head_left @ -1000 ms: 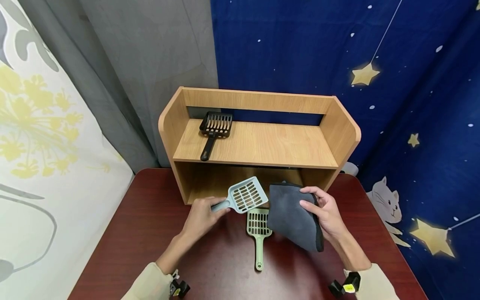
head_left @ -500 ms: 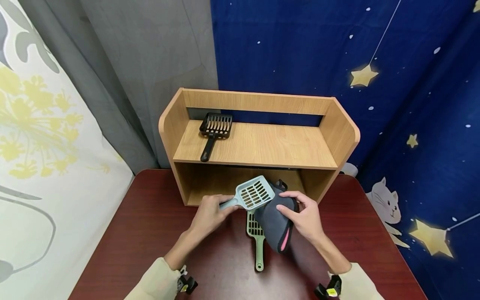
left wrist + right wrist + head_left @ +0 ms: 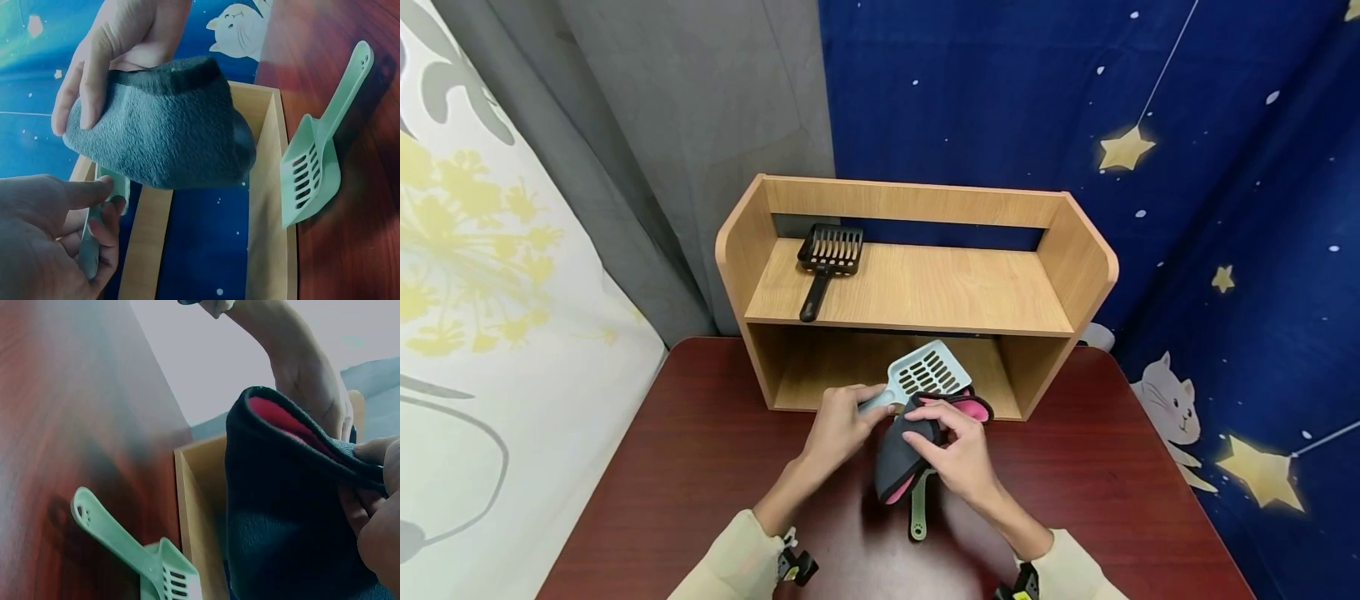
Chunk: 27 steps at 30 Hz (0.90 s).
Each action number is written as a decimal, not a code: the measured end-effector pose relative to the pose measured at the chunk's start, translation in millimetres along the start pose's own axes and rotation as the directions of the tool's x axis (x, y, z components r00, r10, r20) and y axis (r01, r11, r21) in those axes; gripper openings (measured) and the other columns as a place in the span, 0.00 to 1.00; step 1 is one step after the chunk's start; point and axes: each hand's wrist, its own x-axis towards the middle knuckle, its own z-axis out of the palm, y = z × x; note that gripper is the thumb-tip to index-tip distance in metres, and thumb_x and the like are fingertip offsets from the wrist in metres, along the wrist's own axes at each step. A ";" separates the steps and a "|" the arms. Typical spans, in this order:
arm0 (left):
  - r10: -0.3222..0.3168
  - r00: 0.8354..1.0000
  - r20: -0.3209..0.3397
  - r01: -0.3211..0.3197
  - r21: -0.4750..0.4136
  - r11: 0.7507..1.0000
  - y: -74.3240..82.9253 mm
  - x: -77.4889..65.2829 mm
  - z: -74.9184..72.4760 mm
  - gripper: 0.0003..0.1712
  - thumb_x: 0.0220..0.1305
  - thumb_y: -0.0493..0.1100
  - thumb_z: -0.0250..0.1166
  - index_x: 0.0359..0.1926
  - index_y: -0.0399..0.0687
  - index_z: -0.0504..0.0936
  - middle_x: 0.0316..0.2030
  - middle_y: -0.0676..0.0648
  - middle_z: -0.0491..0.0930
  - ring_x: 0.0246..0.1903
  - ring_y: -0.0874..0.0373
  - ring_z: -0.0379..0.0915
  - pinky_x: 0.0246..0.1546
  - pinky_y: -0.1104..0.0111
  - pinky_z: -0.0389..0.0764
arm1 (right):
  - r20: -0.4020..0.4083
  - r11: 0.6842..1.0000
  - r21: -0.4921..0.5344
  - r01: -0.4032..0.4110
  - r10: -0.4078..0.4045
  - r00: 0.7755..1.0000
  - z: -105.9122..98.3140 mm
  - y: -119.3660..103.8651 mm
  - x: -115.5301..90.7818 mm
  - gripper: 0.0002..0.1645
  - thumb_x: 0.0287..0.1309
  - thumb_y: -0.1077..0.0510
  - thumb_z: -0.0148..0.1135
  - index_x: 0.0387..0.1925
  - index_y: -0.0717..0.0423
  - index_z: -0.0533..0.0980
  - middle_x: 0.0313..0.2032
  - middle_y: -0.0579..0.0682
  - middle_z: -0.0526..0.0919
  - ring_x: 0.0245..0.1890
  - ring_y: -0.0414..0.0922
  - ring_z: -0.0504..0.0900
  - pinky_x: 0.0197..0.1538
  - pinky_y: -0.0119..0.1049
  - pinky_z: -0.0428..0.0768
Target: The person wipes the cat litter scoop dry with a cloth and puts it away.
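A red-brown table (image 3: pixel 700 467) stands before a gray curtain (image 3: pixel 700 108) and a blue curtain (image 3: pixel 970 100). The left hand (image 3: pixel 842 421) has its fingers curled round the handle of a light blue scoop (image 3: pixel 928 371). The right hand (image 3: pixel 958 450) pinches a dark gray cloth (image 3: pixel 898 454) with pink inside, close to that scoop; whether they touch is hard to tell. Below the cloth, a green scoop (image 3: pixel 328 172) lies on the table, near a wooden shelf (image 3: pixel 925 287). A black scoop (image 3: pixel 825 268) lies on the shelf's upper level.
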 end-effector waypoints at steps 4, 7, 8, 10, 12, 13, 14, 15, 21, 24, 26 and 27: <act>0.000 1.000 -0.012 -0.001 -0.016 1.000 -1.6 -2.7 -3.9 0.19 0.57 0.37 0.81 0.48 0.34 0.91 0.39 0.41 0.91 0.33 0.55 0.85 0.32 0.65 0.83 | -0.041 1.000 0.001 -0.025 0.025 0.999 -13.0 2.1 4.5 0.19 0.48 0.76 0.79 0.43 0.61 0.87 0.41 0.61 0.88 0.36 0.36 0.84 0.37 0.26 0.83; -0.026 1.000 -0.007 0.026 -0.022 0.999 -4.0 -6.2 -8.9 0.19 0.56 0.37 0.81 0.49 0.34 0.91 0.41 0.40 0.91 0.33 0.57 0.85 0.32 0.66 0.83 | -0.079 0.995 0.029 -0.100 0.102 0.992 -29.7 4.4 12.5 0.18 0.49 0.76 0.78 0.43 0.64 0.87 0.39 0.61 0.87 0.32 0.35 0.85 0.35 0.27 0.84; -0.037 0.999 -0.002 0.037 -0.027 0.999 -4.7 -7.2 -10.7 0.20 0.56 0.37 0.81 0.49 0.34 0.91 0.41 0.40 0.91 0.32 0.57 0.84 0.31 0.66 0.82 | -0.092 0.992 0.037 -0.124 0.127 0.988 -35.3 5.1 15.5 0.18 0.49 0.76 0.78 0.43 0.64 0.87 0.38 0.61 0.87 0.32 0.35 0.85 0.35 0.28 0.84; -0.052 0.999 0.005 0.052 -0.029 0.998 -6.0 -9.3 -13.8 0.20 0.56 0.37 0.81 0.49 0.34 0.91 0.42 0.39 0.91 0.32 0.58 0.83 0.30 0.68 0.81 | -0.108 0.986 0.054 -0.157 0.162 0.981 -45.1 5.8 21.2 0.18 0.50 0.77 0.77 0.44 0.67 0.86 0.39 0.60 0.88 0.32 0.37 0.87 0.35 0.29 0.86; -0.054 0.999 0.008 0.054 -0.030 0.998 -7.2 -10.7 -15.6 0.20 0.56 0.36 0.81 0.49 0.34 0.91 0.42 0.39 0.91 0.32 0.58 0.83 0.30 0.70 0.81 | -0.117 0.983 0.064 -0.175 0.181 0.976 -52.2 6.2 25.4 0.17 0.51 0.77 0.76 0.45 0.68 0.85 0.39 0.57 0.88 0.33 0.37 0.88 0.36 0.30 0.86; -0.050 0.999 0.009 0.050 -0.031 0.998 -7.4 -11.1 -15.7 0.20 0.56 0.36 0.81 0.49 0.33 0.91 0.42 0.39 0.91 0.32 0.58 0.83 0.30 0.70 0.81 | -0.119 0.981 0.067 -0.180 0.187 0.975 -54.9 6.2 26.4 0.17 0.52 0.77 0.75 0.45 0.69 0.85 0.39 0.56 0.88 0.33 0.37 0.88 0.36 0.30 0.86; -0.045 0.999 0.009 0.045 -0.032 0.998 -7.7 -11.6 -15.4 0.20 0.56 0.36 0.81 0.49 0.33 0.91 0.42 0.39 0.91 0.32 0.58 0.83 0.30 0.70 0.81 | -0.117 0.981 0.069 -0.183 0.191 0.975 -56.5 6.1 26.9 0.17 0.52 0.78 0.75 0.45 0.69 0.85 0.39 0.55 0.88 0.33 0.37 0.88 0.36 0.31 0.86; -0.040 0.999 0.008 0.040 -0.033 0.999 -8.0 -11.9 -14.8 0.19 0.56 0.36 0.82 0.49 0.33 0.91 0.42 0.39 0.91 0.32 0.58 0.83 0.30 0.70 0.81 | -0.112 0.981 0.070 -0.183 0.190 0.975 -57.1 6.0 26.6 0.17 0.52 0.78 0.75 0.45 0.69 0.85 0.39 0.54 0.88 0.33 0.38 0.88 0.35 0.31 0.86; -0.032 0.999 0.002 0.032 -0.039 0.999 -5.6 -10.6 -6.0 0.19 0.56 0.37 0.81 0.49 0.34 0.91 0.40 0.41 0.92 0.32 0.59 0.83 0.32 0.68 0.81 | -0.027 0.988 0.053 -0.143 0.145 0.989 -41.1 4.1 16.7 0.17 0.52 0.76 0.77 0.44 0.66 0.86 0.39 0.59 0.87 0.34 0.36 0.86 0.36 0.29 0.85; -0.025 1.000 -0.008 0.025 -0.028 0.999 -1.9 -8.1 -1.2 0.19 0.56 0.37 0.82 0.49 0.35 0.92 0.39 0.42 0.92 0.32 0.58 0.84 0.32 0.68 0.81 | 0.038 0.992 0.063 -0.110 0.108 0.993 -27.3 1.5 10.8 0.17 0.52 0.75 0.77 0.44 0.63 0.86 0.37 0.60 0.87 0.32 0.36 0.85 0.34 0.30 0.84; -0.016 1.000 -0.012 0.016 -0.020 1.000 0.2 -6.1 1.8 0.19 0.56 0.38 0.82 0.48 0.35 0.92 0.39 0.42 0.92 0.33 0.57 0.85 0.32 0.67 0.81 | 0.079 0.994 0.071 -0.087 0.081 0.994 -19.6 0.1 7.3 0.16 0.52 0.75 0.77 0.43 0.61 0.86 0.36 0.60 0.88 0.31 0.36 0.84 0.33 0.30 0.84; -0.010 1.000 -0.013 0.010 -0.018 1.000 1.1 -5.5 3.1 0.19 0.56 0.38 0.82 0.48 0.35 0.92 0.39 0.42 0.92 0.33 0.56 0.86 0.32 0.67 0.82 | 0.096 0.994 0.077 -0.081 0.074 0.993 -16.9 -0.3 5.8 0.16 0.53 0.74 0.77 0.43 0.60 0.86 0.36 0.59 0.88 0.30 0.36 0.84 0.33 0.31 0.84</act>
